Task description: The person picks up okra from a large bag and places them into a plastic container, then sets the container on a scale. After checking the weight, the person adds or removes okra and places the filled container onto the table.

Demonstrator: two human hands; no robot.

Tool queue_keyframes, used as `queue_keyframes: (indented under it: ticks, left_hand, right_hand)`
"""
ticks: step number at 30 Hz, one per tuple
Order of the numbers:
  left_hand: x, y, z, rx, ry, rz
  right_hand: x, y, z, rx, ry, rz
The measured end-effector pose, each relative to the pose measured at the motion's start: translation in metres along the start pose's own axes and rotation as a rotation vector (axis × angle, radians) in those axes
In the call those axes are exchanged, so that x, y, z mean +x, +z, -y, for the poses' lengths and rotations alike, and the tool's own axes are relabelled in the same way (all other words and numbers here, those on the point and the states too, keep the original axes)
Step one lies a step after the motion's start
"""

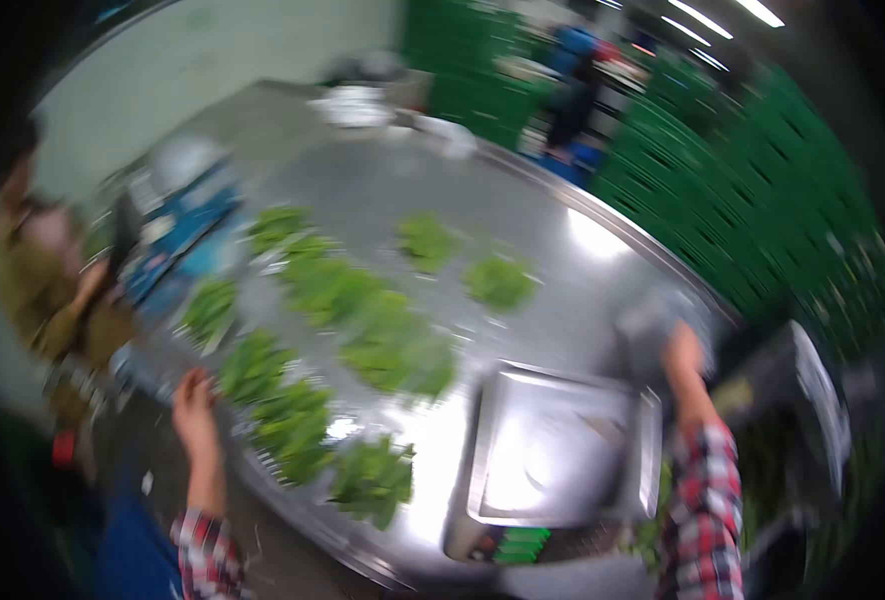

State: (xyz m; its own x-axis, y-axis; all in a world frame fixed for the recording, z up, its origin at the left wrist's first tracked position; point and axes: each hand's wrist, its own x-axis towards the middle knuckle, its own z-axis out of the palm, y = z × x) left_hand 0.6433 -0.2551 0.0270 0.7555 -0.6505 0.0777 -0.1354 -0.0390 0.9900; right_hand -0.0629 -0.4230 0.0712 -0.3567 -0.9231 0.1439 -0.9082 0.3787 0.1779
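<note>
Bunches of green leaves (313, 285) lie in rows on the shiny metal table (333, 180). My left hand (197, 405) is over the table's left edge, beside the nearest bunches; its fingers are bent and blurred, and nothing can be made out in them. On the right, my right hand (683, 350) reaches to a blurred, clear plastic-like thing (658, 315); whether the fingers grip it is hidden by motion. A metal scale pan (553, 450), bare on top, stands between my arms, nearer the right one.
Stacked green crates (733, 170) rise behind the table's far edge. At the left, a person (58, 280) is beside a blue package (188, 230). White items (355, 105) lie at the table's far end. A crate with a plastic liner (813, 400) is at the right.
</note>
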Motion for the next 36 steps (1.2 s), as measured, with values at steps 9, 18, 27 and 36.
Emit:
queue_keyframes:
  ticks: [9,18,27,36]
  left_hand:
    - [-0.196,0.073,-0.074,-0.005,0.572,0.730]
    - [-0.453,0.153,-0.103,0.032,1.461,1.875]
    - [-0.502,0.189,-0.037,0.534,1.685,1.938]
    - [-0.584,0.181,-0.029,0.366,1.224,2.148]
  right_hand:
    - [-0.259,-0.047,-0.064,0.544,-0.464,-0.627]
    - [-0.535,0.019,-0.156,0.623,-0.156,-0.251]
    - [-0.547,0.037,-0.178,0.566,-0.234,0.419]
    - [-0.541,0.097,-0.393,0.669,0.297,-0.067]
